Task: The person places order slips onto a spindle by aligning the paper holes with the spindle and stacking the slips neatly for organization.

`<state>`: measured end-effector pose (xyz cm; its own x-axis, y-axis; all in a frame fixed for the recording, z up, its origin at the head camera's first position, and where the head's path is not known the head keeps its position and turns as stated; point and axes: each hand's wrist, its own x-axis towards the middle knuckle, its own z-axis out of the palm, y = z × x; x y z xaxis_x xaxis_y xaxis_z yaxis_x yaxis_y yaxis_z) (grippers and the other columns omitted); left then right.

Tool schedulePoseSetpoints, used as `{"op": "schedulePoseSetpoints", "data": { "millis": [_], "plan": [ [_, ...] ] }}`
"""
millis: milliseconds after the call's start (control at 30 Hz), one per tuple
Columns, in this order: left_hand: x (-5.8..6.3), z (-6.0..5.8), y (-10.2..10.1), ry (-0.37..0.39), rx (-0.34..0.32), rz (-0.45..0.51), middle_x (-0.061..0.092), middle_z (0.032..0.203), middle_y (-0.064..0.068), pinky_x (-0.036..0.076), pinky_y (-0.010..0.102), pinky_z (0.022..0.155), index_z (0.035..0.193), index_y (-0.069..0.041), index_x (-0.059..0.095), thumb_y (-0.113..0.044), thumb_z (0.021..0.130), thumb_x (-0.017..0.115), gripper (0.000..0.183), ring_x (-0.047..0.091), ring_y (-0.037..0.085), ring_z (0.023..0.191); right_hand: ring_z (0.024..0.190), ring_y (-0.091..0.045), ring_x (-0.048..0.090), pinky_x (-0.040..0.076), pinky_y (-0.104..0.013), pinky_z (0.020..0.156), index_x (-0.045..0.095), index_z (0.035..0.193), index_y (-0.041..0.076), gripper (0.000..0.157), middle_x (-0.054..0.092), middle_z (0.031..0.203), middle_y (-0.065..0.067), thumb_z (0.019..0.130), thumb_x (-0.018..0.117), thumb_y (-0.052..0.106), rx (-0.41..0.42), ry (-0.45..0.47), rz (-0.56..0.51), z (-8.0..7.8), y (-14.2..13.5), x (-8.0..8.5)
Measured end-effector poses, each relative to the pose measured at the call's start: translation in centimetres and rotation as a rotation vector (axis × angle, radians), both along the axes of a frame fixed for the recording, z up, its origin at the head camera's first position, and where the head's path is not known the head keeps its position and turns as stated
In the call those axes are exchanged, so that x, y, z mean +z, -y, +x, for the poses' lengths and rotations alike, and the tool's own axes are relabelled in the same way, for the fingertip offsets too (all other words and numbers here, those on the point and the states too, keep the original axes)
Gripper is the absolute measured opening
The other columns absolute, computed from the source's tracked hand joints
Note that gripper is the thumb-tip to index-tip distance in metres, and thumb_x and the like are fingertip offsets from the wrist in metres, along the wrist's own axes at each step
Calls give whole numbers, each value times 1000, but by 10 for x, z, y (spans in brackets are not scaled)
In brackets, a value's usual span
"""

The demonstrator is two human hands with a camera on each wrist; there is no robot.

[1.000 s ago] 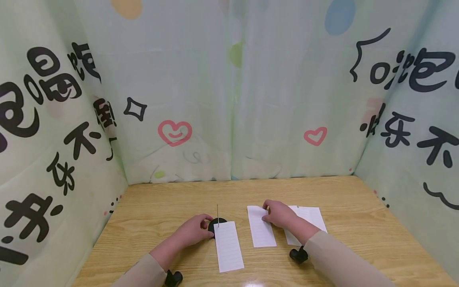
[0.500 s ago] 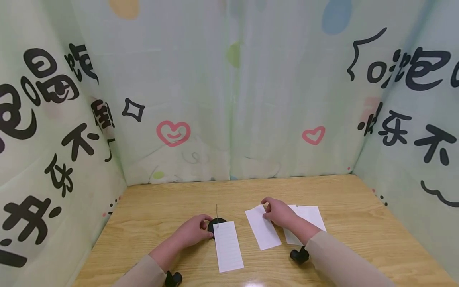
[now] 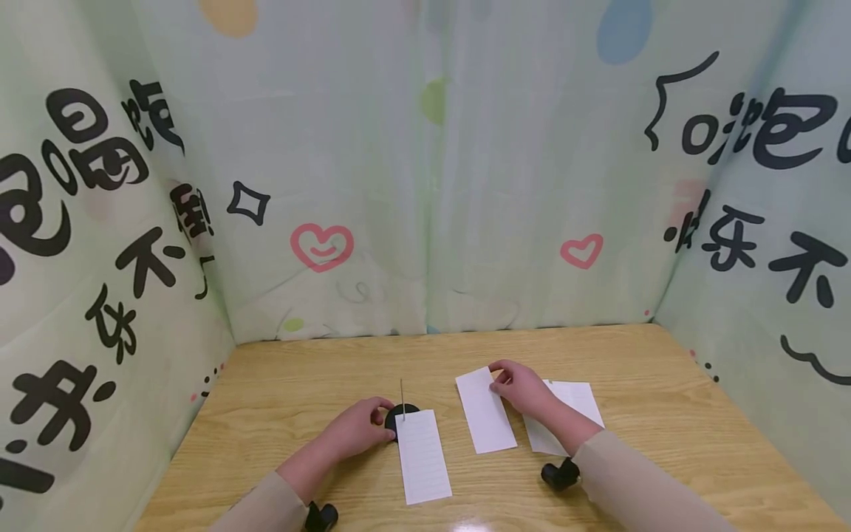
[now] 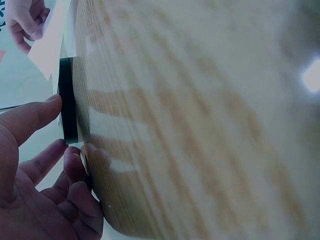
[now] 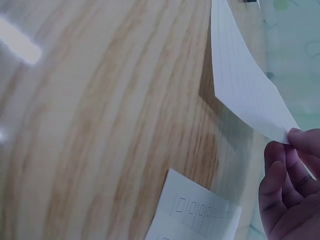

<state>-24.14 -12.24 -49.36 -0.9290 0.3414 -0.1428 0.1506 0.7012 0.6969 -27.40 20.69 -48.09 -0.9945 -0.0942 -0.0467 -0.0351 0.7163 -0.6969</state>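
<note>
Paper slip point(image 3: 487, 411) raised higher, pinched in right grip point(image 3: 521, 387)

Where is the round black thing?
In the head view, the round black thing sits on the table just left of centre, between the left hand gripping it and the lined paper.

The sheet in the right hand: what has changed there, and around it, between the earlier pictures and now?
The right hand and its sheet have shifted slightly upward in the head view, and the sheet has turned a little counterclockwise. Nothing was visibly taken hold of or let go. The left hand on the black base, the paper on the spike and the loose paper at the right stayed put.
</note>
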Motion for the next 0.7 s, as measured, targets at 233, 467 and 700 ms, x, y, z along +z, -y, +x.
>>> {"op": "schedulePoseSetpoints", "data": {
  "millis": [233, 467, 700],
  "plan": [
    [-1, -1, 0, -11, -8, 2, 53, 92, 3, 41, 37, 73, 124, -10, 61, -22, 85, 78, 44, 50, 20, 82, 75, -18, 56, 47, -30, 64, 60, 127, 5, 33, 61, 90, -5, 94, 65, 8, -3, 18, -79, 1, -3, 0],
    [0, -1, 1, -7, -4, 4, 53, 92, 3, 40, 36, 72, 124, -11, 61, -22, 86, 78, 44, 50, 20, 81, 69, -21, 57, 47, -32, 61, 59, 127, 4, 33, 61, 88, -6, 95, 63, 5, 11, 18, -164, 3, -4, 2],
    [2, 1, 0, -18, -12, 10, 54, 91, 3, 40, 36, 72, 124, -10, 61, -21, 85, 78, 44, 50, 19, 80, 74, -24, 59, 49, -34, 63, 58, 129, 3, 33, 61, 90, -8, 96, 62, 5, 24, 29, -255, 6, -4, 8]
  ]
}}
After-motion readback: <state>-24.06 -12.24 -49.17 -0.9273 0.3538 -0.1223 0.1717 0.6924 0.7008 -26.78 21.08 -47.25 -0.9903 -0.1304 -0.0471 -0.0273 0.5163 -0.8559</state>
